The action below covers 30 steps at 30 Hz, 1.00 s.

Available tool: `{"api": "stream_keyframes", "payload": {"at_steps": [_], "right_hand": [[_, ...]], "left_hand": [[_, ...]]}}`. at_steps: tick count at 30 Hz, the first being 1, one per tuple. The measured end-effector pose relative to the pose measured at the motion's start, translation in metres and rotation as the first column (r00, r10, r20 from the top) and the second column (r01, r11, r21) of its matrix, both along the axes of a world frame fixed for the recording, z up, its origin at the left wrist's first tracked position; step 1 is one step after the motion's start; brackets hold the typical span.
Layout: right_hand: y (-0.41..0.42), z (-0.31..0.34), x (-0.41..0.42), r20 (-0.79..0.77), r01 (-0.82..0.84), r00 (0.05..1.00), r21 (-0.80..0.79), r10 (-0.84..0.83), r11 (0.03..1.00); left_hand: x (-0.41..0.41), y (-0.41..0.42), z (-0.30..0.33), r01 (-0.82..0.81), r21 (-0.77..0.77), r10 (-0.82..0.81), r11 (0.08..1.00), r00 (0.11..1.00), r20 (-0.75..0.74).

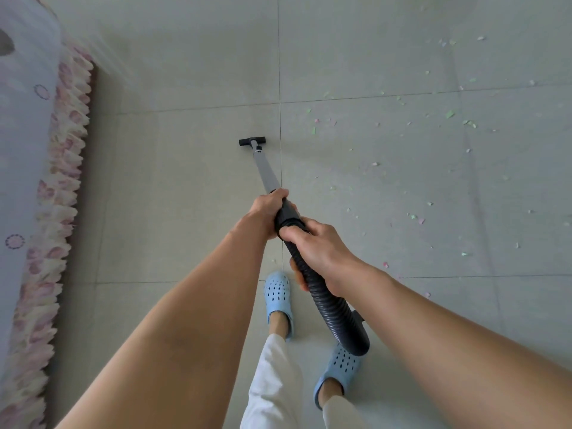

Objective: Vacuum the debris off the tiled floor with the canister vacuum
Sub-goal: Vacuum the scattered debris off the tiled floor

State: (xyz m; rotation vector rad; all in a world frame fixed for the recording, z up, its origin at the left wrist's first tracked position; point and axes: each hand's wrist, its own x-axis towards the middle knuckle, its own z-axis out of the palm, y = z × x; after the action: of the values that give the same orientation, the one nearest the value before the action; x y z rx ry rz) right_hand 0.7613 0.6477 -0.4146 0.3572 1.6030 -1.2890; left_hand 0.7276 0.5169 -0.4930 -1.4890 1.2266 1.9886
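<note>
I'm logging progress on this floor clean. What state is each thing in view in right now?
Left hand: gripping the black handle end of the wand.
Right hand: closed around the ribbed hose.
Hose: bent, running down past the feet.
Wand: tilted, angled forward to the floor.
Nozzle: on bare tile, left of the scraps.
Paper scraps: still scattered over the right tiles.
Tiled floor: clear of scraps on the left.

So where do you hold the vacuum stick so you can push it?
Hold the black cuff where the grey wand meets the ribbed hose. It's thick and round, so fingers wrap it from above. Here the left hand grips it and the right hand holds the hose just behind, steering the nozzle.
</note>
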Motion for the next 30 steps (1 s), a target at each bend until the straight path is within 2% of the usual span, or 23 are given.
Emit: {"api": "stream_keyframes", "payload": {"at_steps": [17,23,30], "right_hand": [[0.082,0.021,0.041,-0.045,-0.056,0.997,0.03,0.057,0.998],[0.094,0.018,0.019,-0.064,-0.02,0.998,0.045,0.023,0.999],[0.069,0.008,-0.042,-0.077,0.042,0.996,0.057,-0.038,0.997]], "left_hand": [[0.049,0.085,0.009,-0.078,0.05,0.079,0.996,0.997,-0.011],[0.022,0.097,0.007,-0.045,0.036,0.045,0.998,0.999,-0.022],[-0.051,0.075,-0.004,0.011,0.012,-0.01,1.0,0.999,-0.041]]}}
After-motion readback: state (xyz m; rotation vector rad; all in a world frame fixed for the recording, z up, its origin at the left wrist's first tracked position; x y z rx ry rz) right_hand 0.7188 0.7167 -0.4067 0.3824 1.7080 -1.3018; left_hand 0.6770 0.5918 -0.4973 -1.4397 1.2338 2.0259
